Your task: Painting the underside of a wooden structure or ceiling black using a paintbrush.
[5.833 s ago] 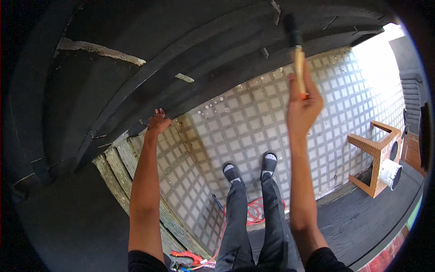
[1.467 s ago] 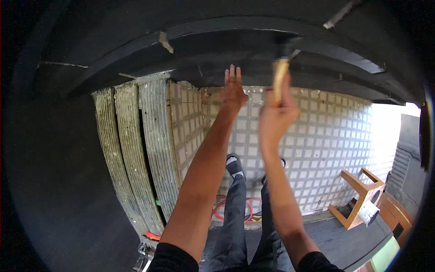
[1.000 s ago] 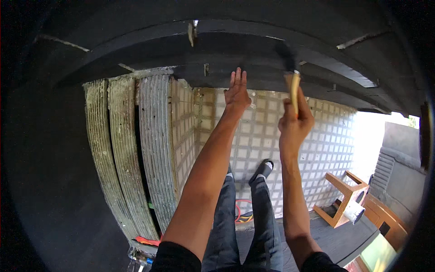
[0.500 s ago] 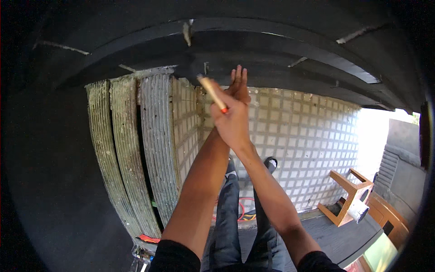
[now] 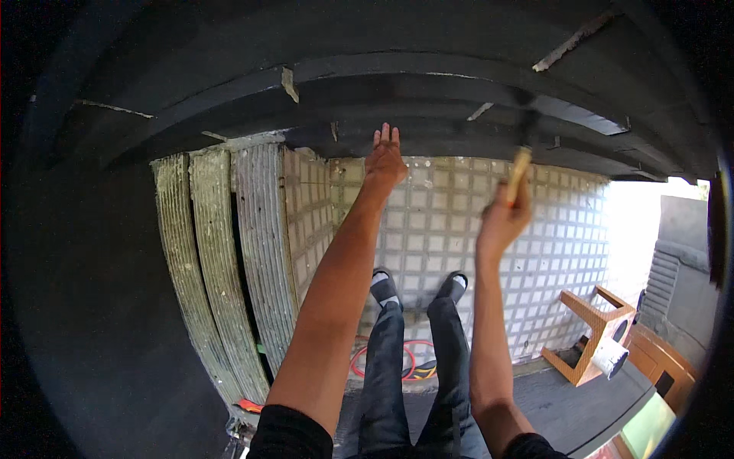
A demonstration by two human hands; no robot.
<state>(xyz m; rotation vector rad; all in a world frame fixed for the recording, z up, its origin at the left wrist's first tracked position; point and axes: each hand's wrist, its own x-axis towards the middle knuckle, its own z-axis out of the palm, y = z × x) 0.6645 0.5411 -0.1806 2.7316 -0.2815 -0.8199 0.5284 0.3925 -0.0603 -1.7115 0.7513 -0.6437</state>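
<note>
Gripping a brush point(image 5: 521, 164), right hand point(image 5: 501, 222).

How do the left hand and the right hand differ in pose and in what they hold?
The left hand is open, fingers stretched flat against the dark beam; the right hand is closed in a fist. The left hand holds nothing, while the right hand grips the wooden handle of a brush whose dark head meets the beam. The left hand reaches higher than the right hand. Both arms are bare and raised upward.
</note>
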